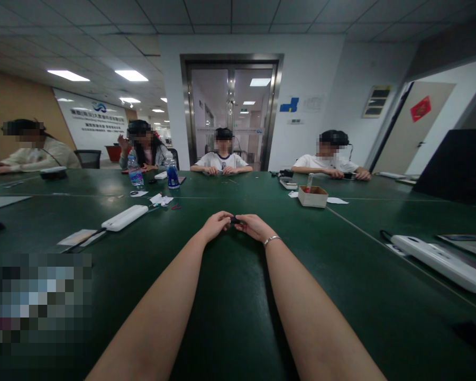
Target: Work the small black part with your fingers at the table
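Both my arms reach forward over the green table (230, 296). A small black object (234, 220) sits between my fingertips; it is too small to tell its kind. My left hand (216, 226) grips its left end with the fingers closed. Its right end is in the closed fingers of my right hand (256, 227), which has a silver bracelet at the wrist. My fingers hide much of the object.
White power strips lie at left (127, 217) and right (440, 262). Farther off stand a small box (312, 196) and two bottles, one clear (135, 172), one blue (173, 174). Several people sit across the table. A dark screen (456, 164) rises at right.
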A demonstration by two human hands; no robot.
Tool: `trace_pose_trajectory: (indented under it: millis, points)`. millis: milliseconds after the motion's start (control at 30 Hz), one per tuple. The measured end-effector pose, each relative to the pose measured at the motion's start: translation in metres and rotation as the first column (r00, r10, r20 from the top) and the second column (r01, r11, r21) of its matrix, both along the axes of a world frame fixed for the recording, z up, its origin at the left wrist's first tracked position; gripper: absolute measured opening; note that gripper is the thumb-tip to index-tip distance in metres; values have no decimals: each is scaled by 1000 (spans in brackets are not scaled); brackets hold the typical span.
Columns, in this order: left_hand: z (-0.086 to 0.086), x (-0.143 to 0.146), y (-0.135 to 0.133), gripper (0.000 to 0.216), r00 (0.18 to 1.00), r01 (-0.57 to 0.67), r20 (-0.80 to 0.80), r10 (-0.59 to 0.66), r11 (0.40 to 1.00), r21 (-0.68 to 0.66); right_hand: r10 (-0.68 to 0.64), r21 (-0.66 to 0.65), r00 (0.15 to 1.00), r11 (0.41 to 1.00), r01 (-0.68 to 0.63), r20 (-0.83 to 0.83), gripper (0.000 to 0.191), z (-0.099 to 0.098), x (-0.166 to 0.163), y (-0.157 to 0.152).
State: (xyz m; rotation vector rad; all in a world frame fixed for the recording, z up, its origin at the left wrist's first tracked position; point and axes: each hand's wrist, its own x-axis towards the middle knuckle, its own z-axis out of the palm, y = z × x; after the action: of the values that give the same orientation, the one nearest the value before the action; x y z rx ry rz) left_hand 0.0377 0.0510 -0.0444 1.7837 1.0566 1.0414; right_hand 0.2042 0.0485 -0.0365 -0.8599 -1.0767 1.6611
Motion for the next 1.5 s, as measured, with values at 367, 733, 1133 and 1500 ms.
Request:
trace_pose_trajectory:
  millis: [367, 733, 1133, 1500]
  points:
    - [2, 1, -2, 26, 1000, 21, 20, -20, 1000, -12, 4, -13, 1000, 1000, -4, -9, 11, 0, -1, 0]
    - [1, 0, -1, 27, 1000, 13, 7, -13, 1000, 5, 8, -6, 1000, 1000, -8, -19, 11, -1, 0, 1]
    - [1, -1, -1, 30, 1000, 2, -7, -2, 1000, 12, 10, -1, 999, 1000, -10, -34, 13, -5, 1, 6]
    - [-2, 0, 0, 29, 1000, 11, 6, -11, 1000, 6, -12, -6, 999, 1000, 11, -34, 11, -5, 0, 5]
